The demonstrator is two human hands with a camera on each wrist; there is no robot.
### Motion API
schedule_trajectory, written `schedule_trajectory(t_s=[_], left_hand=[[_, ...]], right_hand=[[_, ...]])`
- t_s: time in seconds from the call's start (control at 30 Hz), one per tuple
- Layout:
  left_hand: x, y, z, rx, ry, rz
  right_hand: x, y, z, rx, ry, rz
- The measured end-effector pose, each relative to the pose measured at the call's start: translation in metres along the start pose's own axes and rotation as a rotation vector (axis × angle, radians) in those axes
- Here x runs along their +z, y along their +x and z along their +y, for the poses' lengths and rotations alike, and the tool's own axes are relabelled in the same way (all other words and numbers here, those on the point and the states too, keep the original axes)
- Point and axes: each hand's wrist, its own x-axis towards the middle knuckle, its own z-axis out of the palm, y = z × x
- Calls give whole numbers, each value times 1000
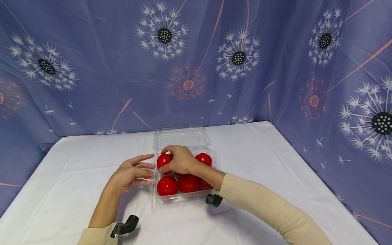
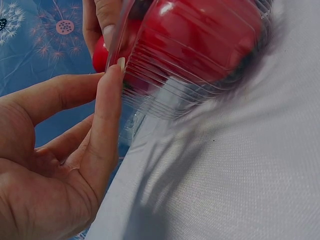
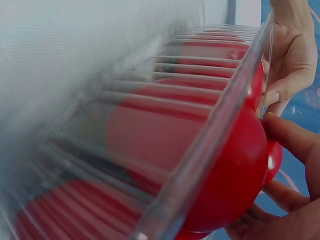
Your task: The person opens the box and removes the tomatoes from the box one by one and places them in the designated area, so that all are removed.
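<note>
A clear plastic clamshell box (image 1: 187,196) stands on the table with its lid (image 1: 182,138) folded back. Several glossy, red, round fruits sit inside, among them one at the front left (image 1: 167,186) and one at the back right (image 1: 203,159). Over the back left corner, my right hand (image 1: 183,160) grips a red round fruit (image 1: 163,160) between thumb and fingers. My left hand (image 1: 129,175) is beside the box's left wall, fingers spread and mostly straight. In the left wrist view, its fingertips (image 2: 111,80) are right at the box's rim.
A white cloth (image 1: 65,200) covers the table. Behind it and on the sides hangs a blue curtain (image 1: 110,67) with dandelion prints. Black wrist mounts (image 1: 125,226) are strapped over both beige sleeves (image 1: 273,208).
</note>
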Motion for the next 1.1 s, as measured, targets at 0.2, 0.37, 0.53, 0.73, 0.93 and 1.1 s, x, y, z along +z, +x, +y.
schedule_trajectory(t_s=[0.2, 0.37, 0.53, 0.73, 0.93, 1.1], left_hand=[[0, 0, 0, 2, 4, 3], [0, 1, -1, -1, 9, 9], [0, 1, -1, -2, 15, 21], [-2, 4, -3, -1, 24, 27], [-2, 4, -3, 2, 17, 27], [-2, 3, -3, 3, 11, 24]], right_hand=[[-3, -1, -2, 11, 28, 21], [-7, -3, -4, 14, 69, 16], [-12, -5, -3, 28, 121, 27], [-17, -8, 2, 29, 147, 37], [-23, -11, 7, 36, 175, 43], [-29, -13, 13, 50, 195, 46]])
